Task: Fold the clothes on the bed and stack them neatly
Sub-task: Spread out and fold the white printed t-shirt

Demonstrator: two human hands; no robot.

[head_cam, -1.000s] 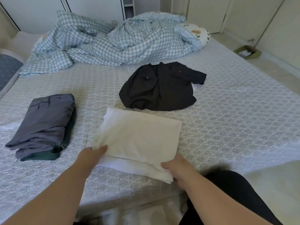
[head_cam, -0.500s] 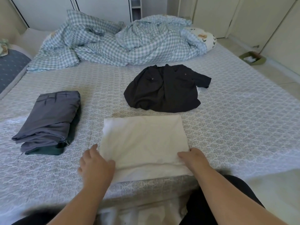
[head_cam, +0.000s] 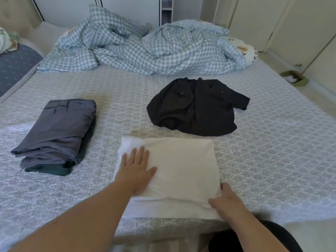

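White garment (head_cam: 181, 166), under left fingers (head_cam: 140, 155)

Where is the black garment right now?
Head view: the black garment lies unfolded right of centre on the bed, beyond the white folded cloth, before the checked duvet.

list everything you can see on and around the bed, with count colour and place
white folded garment: 1, white, near edge of bed
black shirt: 1, black, unfolded, mid-bed beyond the white garment
folded stack: 1, grey piece on dark green piece, left side of bed
duvet: 1, blue-white check, crumpled at far end
pillow: 1, white with leaf print, far right
bed: 1, grey patterned cover
slipper: 1, green, floor at right
left hand: flat on white garment
right hand: pinches garment's near right corner
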